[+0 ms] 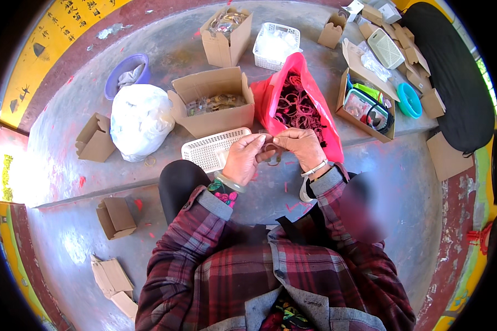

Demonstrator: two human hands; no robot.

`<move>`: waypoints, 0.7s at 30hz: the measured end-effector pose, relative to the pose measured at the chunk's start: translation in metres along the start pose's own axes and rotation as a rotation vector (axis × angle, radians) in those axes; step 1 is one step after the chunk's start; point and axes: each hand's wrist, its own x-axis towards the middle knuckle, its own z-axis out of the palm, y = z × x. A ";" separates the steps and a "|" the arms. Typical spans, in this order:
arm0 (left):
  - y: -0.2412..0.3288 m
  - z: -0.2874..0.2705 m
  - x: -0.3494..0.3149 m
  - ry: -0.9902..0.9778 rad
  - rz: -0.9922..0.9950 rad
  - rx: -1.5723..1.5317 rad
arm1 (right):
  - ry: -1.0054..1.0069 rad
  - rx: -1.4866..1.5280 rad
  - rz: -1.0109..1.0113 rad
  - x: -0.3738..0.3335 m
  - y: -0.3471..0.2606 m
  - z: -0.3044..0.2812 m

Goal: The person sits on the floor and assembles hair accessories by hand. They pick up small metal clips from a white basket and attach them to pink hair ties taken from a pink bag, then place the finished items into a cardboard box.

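My left hand (242, 159) and my right hand (303, 148) meet in front of me above my lap. Thumbs and fingers of both pinch a thin reddish-brown cord loop (269, 147), with a small part hanging below that is too small to make out. Just beyond the right hand stands an open bright pink plastic bag (324, 113), full of dark and pink cord loops (296, 105). A white perforated plastic basket (196, 156) lies beside my left hand, partly behind it.
Behind the basket stands an open cardboard box (221, 119) of small packaged items. A stuffed white plastic bag (141, 124) and purple basin (116, 74) are left. Rightward are a box of mixed goods (342, 118), a turquoise basin (408, 100) and a long black bag (450, 77).
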 end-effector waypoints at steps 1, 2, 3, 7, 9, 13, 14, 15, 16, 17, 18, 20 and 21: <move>0.000 0.001 0.000 0.012 0.004 0.021 | 0.016 0.006 0.009 -0.001 -0.002 0.001; 0.000 0.003 -0.001 0.025 0.007 0.043 | 0.015 0.006 0.024 -0.001 -0.003 0.001; 0.000 0.004 -0.001 0.035 0.010 0.064 | 0.017 0.004 0.038 -0.003 -0.003 0.001; 0.001 0.003 -0.001 0.028 -0.017 0.087 | 0.021 0.025 0.042 -0.003 -0.001 0.003; 0.000 0.002 0.000 0.013 -0.027 0.105 | 0.000 0.029 0.042 -0.004 -0.001 0.001; 0.001 -0.001 -0.001 0.012 -0.054 0.092 | -0.027 -0.015 0.011 -0.002 0.003 0.002; 0.003 0.000 -0.001 0.015 -0.066 0.097 | -0.018 -0.006 0.008 -0.002 0.004 0.002; 0.004 0.000 -0.002 0.018 -0.077 0.102 | -0.010 0.003 0.005 -0.002 0.004 0.003; 0.004 -0.001 -0.002 0.025 -0.082 0.102 | -0.001 0.011 0.002 -0.002 0.005 0.004; 0.004 -0.001 -0.001 0.032 -0.087 0.102 | -0.010 0.006 0.010 -0.002 0.004 0.004; 0.004 -0.001 -0.002 0.040 -0.091 0.102 | -0.021 0.001 0.017 -0.003 0.001 0.005; 0.003 -0.004 -0.001 0.027 -0.089 0.113 | -0.040 -0.010 0.039 -0.005 -0.003 0.006; 0.002 -0.004 -0.001 0.020 -0.089 0.118 | -0.046 -0.017 0.054 -0.005 -0.005 0.004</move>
